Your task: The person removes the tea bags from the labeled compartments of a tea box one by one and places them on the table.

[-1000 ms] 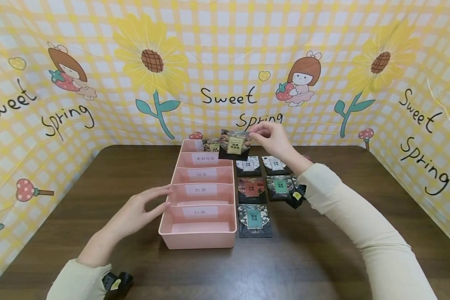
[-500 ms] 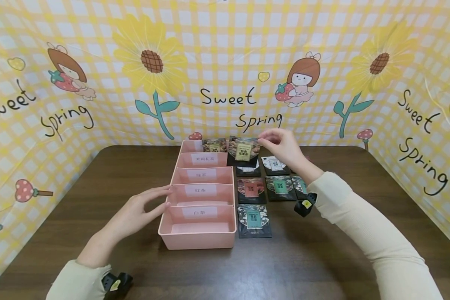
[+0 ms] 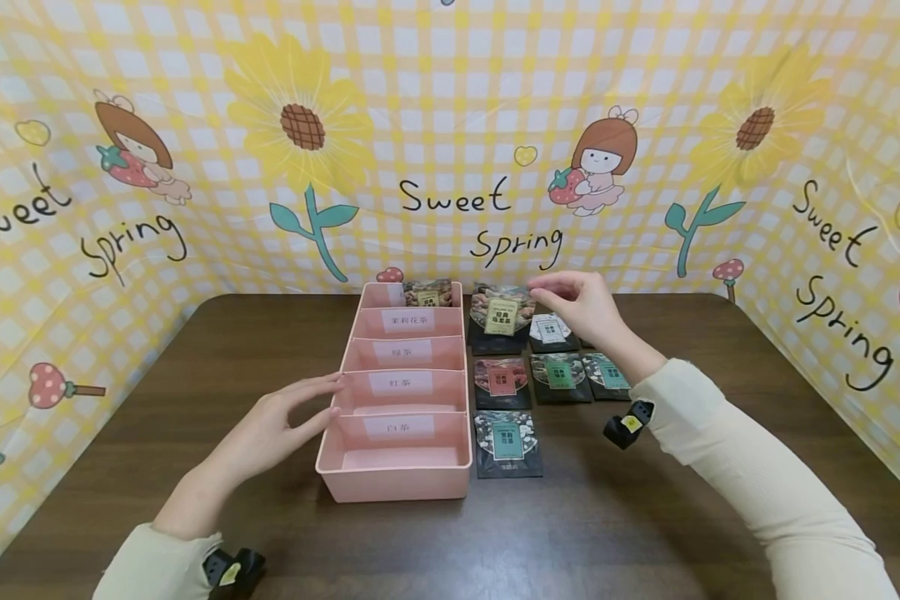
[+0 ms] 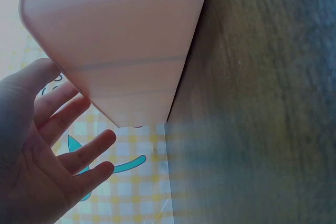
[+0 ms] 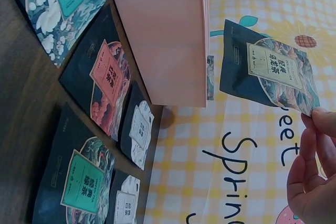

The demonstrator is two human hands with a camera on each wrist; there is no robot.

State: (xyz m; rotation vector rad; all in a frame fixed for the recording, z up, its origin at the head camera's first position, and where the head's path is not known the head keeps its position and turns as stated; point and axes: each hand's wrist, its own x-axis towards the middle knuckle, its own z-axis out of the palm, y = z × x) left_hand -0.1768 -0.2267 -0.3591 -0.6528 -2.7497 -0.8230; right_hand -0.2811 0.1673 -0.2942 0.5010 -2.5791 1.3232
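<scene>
My right hand [image 3: 588,310] pinches a dark tea sachet [image 3: 501,318] with a yellow-green label by its upper right corner. That sachet is held up to the right of a pink divided box [image 3: 394,485], above the sachets on the table; the right wrist view shows it apart from the box. Another yellow-green-labelled sachet [image 3: 429,293] stands in the box's rearmost compartment. My left hand [image 3: 281,425] touches the box's left rim with its fingertips, fingers spread, as the left wrist view [image 4: 58,145] also shows.
Right of the box lie sachets with a red label [image 3: 502,382], a green label [image 3: 561,377], teal labels [image 3: 507,447] and white labels [image 3: 552,330]. One white-labelled sachet [image 5: 139,128] is hidden in the head view. A checked cloth [image 3: 450,108] hangs behind the brown table [image 3: 645,517].
My right hand has moved right and lower with the sachet, from over the box's back right corner to beside the box. My left hand has stayed on the rim.
</scene>
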